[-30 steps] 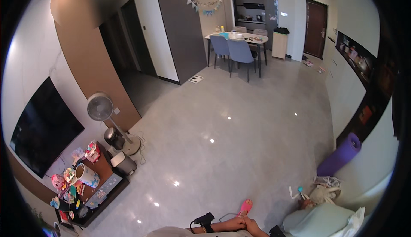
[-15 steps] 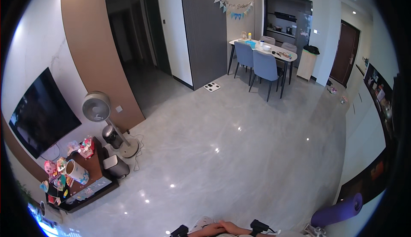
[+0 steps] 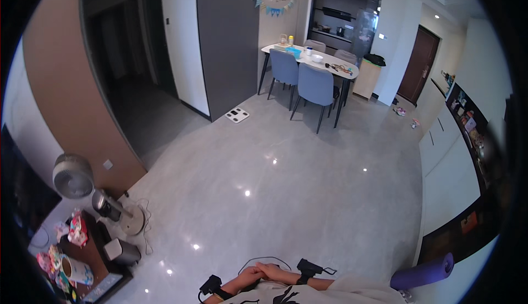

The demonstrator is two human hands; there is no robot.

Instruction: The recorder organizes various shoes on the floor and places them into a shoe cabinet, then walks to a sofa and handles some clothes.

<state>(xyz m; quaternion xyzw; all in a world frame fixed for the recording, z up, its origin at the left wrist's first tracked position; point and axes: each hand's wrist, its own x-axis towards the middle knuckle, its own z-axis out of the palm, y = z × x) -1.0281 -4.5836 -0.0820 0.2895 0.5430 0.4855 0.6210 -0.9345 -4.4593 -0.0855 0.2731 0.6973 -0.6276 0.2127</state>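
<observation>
At the bottom of the view my left hand (image 3: 250, 276) and my right hand (image 3: 270, 271) are folded together in front of my body. Their fingers are closed and pressed against each other, and I see no object in them. The space between the palms is hidden. Black devices are strapped on both wrists, a left wrist device (image 3: 211, 285) and a right wrist device (image 3: 309, 267). A thin dark cable (image 3: 268, 258) loops just beyond the hands. Light clothing with dark markings (image 3: 324, 296) lies beneath my forearms.
A dining table (image 3: 306, 57) with grey chairs (image 3: 314, 90) stands far ahead. A white scale (image 3: 237, 115) lies on the shiny floor. At left are a standing fan (image 3: 74, 176), a bin (image 3: 121, 252) and a low cabinet (image 3: 94, 265). A purple rolled mat (image 3: 422, 271) is at right.
The view has turned left-to-right and tipped down, so the room has shifted left. My folded hands show higher in the picture, still together, with more clothing visible.
</observation>
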